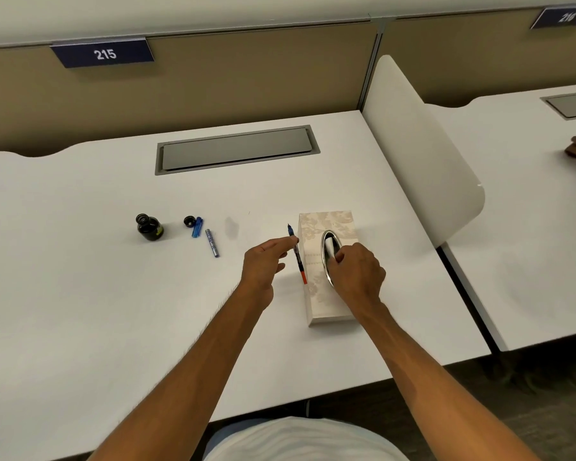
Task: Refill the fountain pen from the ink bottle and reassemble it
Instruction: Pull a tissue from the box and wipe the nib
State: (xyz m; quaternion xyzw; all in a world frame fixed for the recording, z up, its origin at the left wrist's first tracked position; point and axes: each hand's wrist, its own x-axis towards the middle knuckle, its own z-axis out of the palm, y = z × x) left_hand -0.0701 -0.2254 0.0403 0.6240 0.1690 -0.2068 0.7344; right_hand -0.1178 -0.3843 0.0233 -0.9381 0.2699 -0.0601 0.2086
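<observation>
Our right hand's (pixel 358 274) pinched white tissue (pixel 330 245) could snag the cream patterned box (pixel 320 224), jolting ink from our left hand's (pixel 263 261) pinched blue-orange pen (pixel 296 254) beside it.

Right hand (pixel 358 274) fingertips inside tissue box (pixel 316 304)

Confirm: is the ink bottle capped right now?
No, the ink bottle shows its bare threaded neck, and its cap lies apart on the desk.
</observation>
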